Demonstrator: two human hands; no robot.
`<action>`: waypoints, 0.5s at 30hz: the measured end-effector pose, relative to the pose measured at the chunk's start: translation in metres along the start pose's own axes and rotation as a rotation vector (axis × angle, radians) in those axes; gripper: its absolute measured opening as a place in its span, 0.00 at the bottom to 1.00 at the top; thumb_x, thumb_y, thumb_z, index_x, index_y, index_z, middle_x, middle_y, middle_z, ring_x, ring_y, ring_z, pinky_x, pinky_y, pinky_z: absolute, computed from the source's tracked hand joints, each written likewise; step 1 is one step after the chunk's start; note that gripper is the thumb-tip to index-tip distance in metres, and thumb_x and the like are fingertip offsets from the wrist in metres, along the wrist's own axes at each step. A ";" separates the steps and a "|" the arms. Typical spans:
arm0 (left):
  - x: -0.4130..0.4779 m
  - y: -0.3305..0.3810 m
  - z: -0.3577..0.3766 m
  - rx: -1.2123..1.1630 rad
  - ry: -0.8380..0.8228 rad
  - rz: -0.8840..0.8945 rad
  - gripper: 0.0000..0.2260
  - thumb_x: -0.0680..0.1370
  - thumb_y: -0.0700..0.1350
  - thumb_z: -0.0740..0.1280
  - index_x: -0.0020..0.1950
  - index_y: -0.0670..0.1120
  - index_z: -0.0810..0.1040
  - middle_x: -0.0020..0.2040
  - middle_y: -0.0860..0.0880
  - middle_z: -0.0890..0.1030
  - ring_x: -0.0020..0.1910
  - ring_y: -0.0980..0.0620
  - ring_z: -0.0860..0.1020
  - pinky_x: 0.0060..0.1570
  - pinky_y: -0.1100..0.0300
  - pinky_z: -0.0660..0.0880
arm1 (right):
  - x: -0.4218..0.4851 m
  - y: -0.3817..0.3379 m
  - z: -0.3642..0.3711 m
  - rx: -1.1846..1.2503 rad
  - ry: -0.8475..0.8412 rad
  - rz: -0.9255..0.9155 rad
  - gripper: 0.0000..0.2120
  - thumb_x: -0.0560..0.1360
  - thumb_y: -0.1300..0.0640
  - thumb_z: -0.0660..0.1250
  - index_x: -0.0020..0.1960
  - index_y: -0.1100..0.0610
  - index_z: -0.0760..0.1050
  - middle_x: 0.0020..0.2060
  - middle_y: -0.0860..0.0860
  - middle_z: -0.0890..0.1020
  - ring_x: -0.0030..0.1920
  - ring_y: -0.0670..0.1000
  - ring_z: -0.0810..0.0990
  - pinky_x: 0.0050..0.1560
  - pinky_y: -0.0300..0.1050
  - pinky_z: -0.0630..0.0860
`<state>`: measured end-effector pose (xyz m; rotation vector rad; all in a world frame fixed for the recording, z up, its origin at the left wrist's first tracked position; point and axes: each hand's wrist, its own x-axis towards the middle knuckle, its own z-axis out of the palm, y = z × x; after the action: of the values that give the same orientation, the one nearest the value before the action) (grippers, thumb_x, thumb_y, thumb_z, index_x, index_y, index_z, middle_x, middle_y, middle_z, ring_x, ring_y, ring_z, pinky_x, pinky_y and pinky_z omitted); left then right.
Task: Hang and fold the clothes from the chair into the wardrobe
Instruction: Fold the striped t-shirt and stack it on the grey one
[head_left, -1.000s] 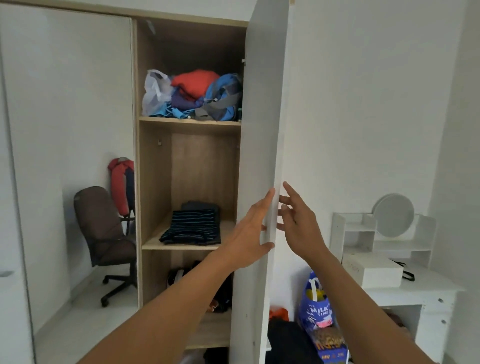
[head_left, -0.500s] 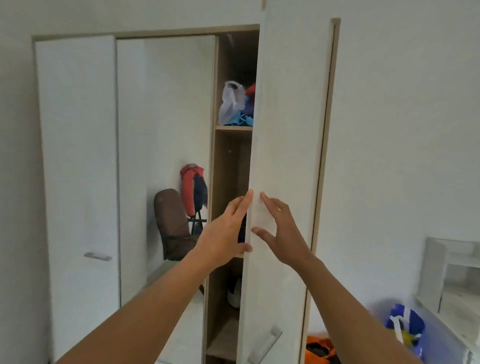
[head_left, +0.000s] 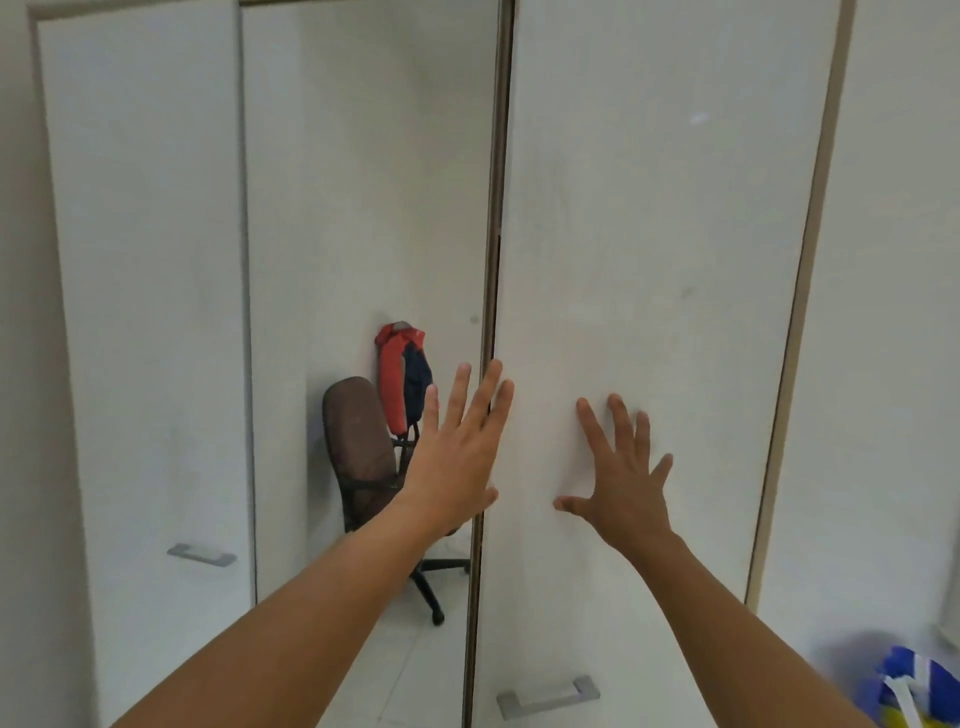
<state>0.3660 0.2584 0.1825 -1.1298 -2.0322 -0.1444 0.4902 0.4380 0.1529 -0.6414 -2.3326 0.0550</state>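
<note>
The wardrobe (head_left: 811, 249) fills the view. At far left is its plain white left door (head_left: 145, 312), with a small handle (head_left: 201, 554) low on it. Next comes a tall mirror (head_left: 363, 156). Low in the mirror a brown chair (head_left: 358, 452) on a black wheeled base is reflected, and the clothes (head_left: 402, 374), red and navy, hang bunched just behind the top of the chair back.

The left arm reaches up from the bottom edge across the mirror and hides part of the chair's seat. The left hand (head_left: 457, 462) is released and holds nothing. Its palm faces forward, with the fingers straight and slightly spread. The fingertips lie over the seam where the mirror meets the right door (head_left: 665, 218); whether they press on it cannot be told. A thin dark gap shows along that edge of the door.

The right arm rises from the lower right. The right hand (head_left: 623, 493) lies flat against the face of the right door, grasping nothing, with the fingers splayed upward and the thumb pointing left toward the other hand. The two hands are near each other but apart.

Low on this door is a long handle (head_left: 548, 696). Past the wardrobe's wooden side edge is a bare white wall (head_left: 893, 312), and a blue bag (head_left: 906, 680) shows in the bottom right corner.
</note>
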 end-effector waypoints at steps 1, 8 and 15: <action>0.004 -0.007 0.014 0.002 -0.016 0.005 0.58 0.70 0.63 0.74 0.79 0.46 0.32 0.77 0.44 0.26 0.76 0.38 0.29 0.74 0.33 0.44 | 0.006 -0.001 0.008 -0.017 -0.013 0.018 0.63 0.66 0.38 0.77 0.76 0.37 0.27 0.77 0.44 0.28 0.78 0.57 0.30 0.71 0.77 0.50; 0.038 -0.029 0.086 -0.032 -0.106 -0.037 0.64 0.66 0.67 0.75 0.78 0.44 0.30 0.76 0.44 0.25 0.75 0.37 0.28 0.74 0.31 0.47 | 0.038 0.004 0.044 -0.161 -0.073 0.081 0.65 0.65 0.36 0.77 0.76 0.39 0.25 0.75 0.44 0.24 0.77 0.63 0.31 0.67 0.80 0.54; 0.076 -0.035 0.138 -0.090 -0.136 -0.064 0.62 0.68 0.67 0.73 0.77 0.43 0.28 0.76 0.43 0.25 0.76 0.36 0.29 0.71 0.28 0.52 | 0.069 0.009 0.081 -0.218 -0.047 0.085 0.66 0.60 0.36 0.79 0.80 0.44 0.35 0.78 0.50 0.29 0.77 0.67 0.34 0.62 0.80 0.62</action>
<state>0.2367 0.3491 0.1494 -1.1571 -2.2024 -0.1976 0.3981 0.4891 0.1333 -0.8545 -2.3757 -0.1485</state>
